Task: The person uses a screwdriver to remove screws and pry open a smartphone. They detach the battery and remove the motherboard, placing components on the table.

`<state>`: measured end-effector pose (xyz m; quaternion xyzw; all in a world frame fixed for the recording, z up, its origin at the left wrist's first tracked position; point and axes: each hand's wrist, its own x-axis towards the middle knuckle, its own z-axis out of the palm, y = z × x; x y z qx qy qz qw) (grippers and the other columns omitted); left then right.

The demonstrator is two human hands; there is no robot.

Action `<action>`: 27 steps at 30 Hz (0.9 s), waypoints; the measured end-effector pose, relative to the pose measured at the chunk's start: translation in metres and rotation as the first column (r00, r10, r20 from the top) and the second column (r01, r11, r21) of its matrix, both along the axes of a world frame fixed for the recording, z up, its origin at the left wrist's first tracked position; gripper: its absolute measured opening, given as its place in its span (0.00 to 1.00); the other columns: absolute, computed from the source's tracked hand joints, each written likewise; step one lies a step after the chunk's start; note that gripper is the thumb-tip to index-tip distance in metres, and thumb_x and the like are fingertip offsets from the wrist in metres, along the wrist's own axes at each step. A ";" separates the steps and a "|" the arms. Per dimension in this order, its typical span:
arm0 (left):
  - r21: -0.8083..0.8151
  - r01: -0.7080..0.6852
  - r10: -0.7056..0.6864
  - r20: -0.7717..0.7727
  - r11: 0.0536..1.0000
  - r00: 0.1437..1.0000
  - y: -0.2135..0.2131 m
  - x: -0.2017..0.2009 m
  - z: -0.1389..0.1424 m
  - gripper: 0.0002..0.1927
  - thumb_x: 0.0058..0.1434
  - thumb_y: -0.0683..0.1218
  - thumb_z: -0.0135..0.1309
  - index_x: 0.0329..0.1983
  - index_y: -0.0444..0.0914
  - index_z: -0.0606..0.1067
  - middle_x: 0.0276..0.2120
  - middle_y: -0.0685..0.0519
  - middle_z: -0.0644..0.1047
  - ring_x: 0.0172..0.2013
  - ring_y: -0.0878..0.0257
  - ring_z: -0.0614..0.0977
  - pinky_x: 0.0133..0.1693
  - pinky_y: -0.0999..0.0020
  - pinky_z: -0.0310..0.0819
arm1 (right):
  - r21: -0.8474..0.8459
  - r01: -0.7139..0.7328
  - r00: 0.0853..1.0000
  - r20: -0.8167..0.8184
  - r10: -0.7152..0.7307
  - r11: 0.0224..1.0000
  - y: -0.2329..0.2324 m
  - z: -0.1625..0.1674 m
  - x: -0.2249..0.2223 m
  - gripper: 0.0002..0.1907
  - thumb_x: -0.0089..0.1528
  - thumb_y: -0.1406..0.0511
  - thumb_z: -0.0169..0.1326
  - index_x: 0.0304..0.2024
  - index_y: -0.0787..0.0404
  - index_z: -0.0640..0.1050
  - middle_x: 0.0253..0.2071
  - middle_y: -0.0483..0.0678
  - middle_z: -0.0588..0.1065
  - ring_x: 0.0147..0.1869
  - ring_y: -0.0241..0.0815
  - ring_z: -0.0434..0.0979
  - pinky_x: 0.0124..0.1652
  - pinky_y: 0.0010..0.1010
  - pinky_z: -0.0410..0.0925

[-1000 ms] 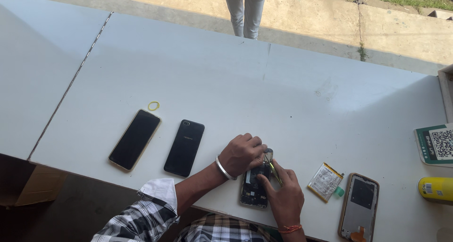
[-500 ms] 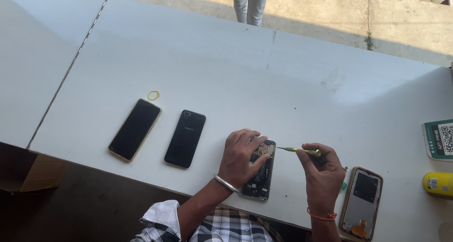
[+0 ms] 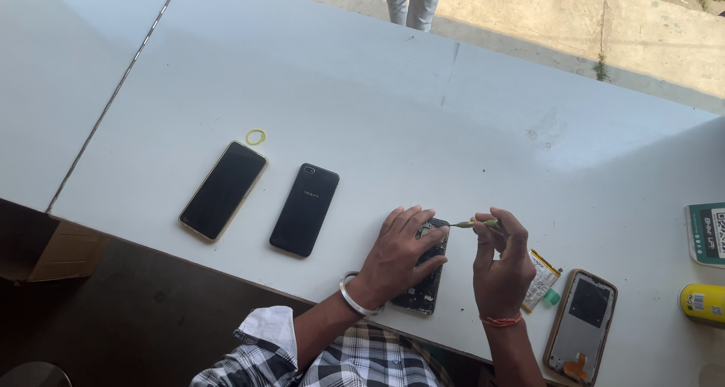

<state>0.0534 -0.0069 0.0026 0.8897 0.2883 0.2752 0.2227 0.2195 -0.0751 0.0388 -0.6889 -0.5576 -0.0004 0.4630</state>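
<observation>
An opened phone (image 3: 423,281) with its insides showing lies near the front edge of the white table (image 3: 393,107). My left hand (image 3: 396,257) rests flat on it and holds it down. My right hand (image 3: 500,262) pinches a thin green screwdriver (image 3: 474,223), held level with its tip pointing left at the phone's top end. A silver bangle is on my left wrist and a red thread on my right.
Left of the open phone lie a black phone (image 3: 305,209) back up, a gold-edged phone (image 3: 223,190) screen up and a small yellow ring (image 3: 256,137). At the right are a phone battery (image 3: 543,278), a removed back cover (image 3: 581,325), a green card (image 3: 708,233) and a yellow can (image 3: 702,304). A person's legs (image 3: 410,0) stand beyond the table.
My right hand lifted off the open phone and moved right, now holding the screwdriver level above it. My left hand stayed on the phone. The view shifted slightly.
</observation>
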 end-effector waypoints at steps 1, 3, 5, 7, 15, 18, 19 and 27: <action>-0.003 0.001 -0.001 -0.003 1.000 1.000 0.000 0.000 -0.001 0.26 0.63 0.58 0.60 0.61 0.43 0.75 0.63 0.42 0.70 0.68 0.46 0.67 0.71 0.44 0.51 | -0.002 0.003 1.000 0.014 -0.003 1.000 0.001 0.000 0.000 0.14 0.71 0.69 0.53 0.58 0.63 0.68 0.46 0.55 0.81 0.52 0.45 0.84 0.49 0.32 0.80; -0.010 0.000 0.000 -0.007 1.000 1.000 0.000 0.000 -0.003 0.26 0.63 0.58 0.60 0.61 0.44 0.75 0.63 0.42 0.71 0.68 0.46 0.67 0.71 0.44 0.50 | -0.007 0.007 0.999 0.043 -0.007 1.000 0.003 -0.001 0.000 0.14 0.70 0.69 0.54 0.58 0.63 0.69 0.46 0.55 0.81 0.52 0.46 0.84 0.49 0.32 0.80; -0.001 -0.002 0.002 -0.013 1.000 1.000 0.000 0.000 -0.004 0.26 0.64 0.58 0.60 0.62 0.44 0.75 0.63 0.42 0.70 0.68 0.46 0.67 0.72 0.44 0.49 | -0.022 0.006 0.999 0.050 -0.004 1.000 0.004 0.000 0.001 0.14 0.70 0.69 0.54 0.58 0.63 0.69 0.46 0.55 0.81 0.52 0.46 0.84 0.49 0.32 0.80; 0.003 -0.004 0.004 -0.014 1.000 1.000 0.000 0.000 -0.004 0.26 0.64 0.59 0.59 0.62 0.44 0.75 0.63 0.42 0.70 0.69 0.47 0.67 0.72 0.44 0.49 | -0.026 0.004 0.999 0.050 -0.002 1.000 0.005 0.002 0.001 0.14 0.70 0.69 0.54 0.57 0.63 0.69 0.46 0.55 0.81 0.52 0.46 0.84 0.49 0.33 0.79; 0.009 -0.009 0.010 -0.018 1.000 1.000 -0.001 0.000 -0.005 0.27 0.63 0.59 0.59 0.62 0.44 0.75 0.63 0.42 0.70 0.68 0.47 0.66 0.72 0.43 0.47 | -0.024 0.013 0.999 0.046 -0.012 1.000 0.007 0.006 0.002 0.15 0.69 0.69 0.55 0.57 0.63 0.71 0.47 0.54 0.81 0.52 0.45 0.84 0.49 0.32 0.79; 0.003 -0.011 0.012 -0.023 1.000 1.000 -0.001 0.000 -0.004 0.26 0.63 0.59 0.59 0.61 0.45 0.76 0.63 0.43 0.71 0.68 0.48 0.67 0.72 0.44 0.47 | -0.042 0.018 0.999 0.039 -0.016 0.999 0.007 0.005 0.003 0.15 0.69 0.68 0.56 0.57 0.63 0.70 0.46 0.53 0.81 0.52 0.45 0.84 0.48 0.32 0.79; 0.006 -0.014 0.014 -0.024 1.000 1.000 -0.001 0.000 -0.004 0.26 0.63 0.59 0.59 0.61 0.45 0.76 0.63 0.43 0.71 0.68 0.48 0.67 0.72 0.44 0.47 | -0.035 0.019 0.999 0.030 -0.017 0.999 0.006 0.005 0.003 0.15 0.69 0.68 0.55 0.57 0.63 0.70 0.46 0.53 0.81 0.52 0.45 0.84 0.49 0.32 0.79; 0.000 -0.015 0.015 -0.028 1.000 0.999 -0.001 0.000 -0.002 0.25 0.64 0.59 0.59 0.61 0.46 0.76 0.63 0.44 0.71 0.68 0.48 0.67 0.72 0.43 0.46 | -0.038 0.012 0.998 0.054 -0.010 0.999 0.006 0.005 0.003 0.15 0.69 0.69 0.56 0.56 0.64 0.70 0.46 0.54 0.81 0.52 0.45 0.84 0.48 0.32 0.79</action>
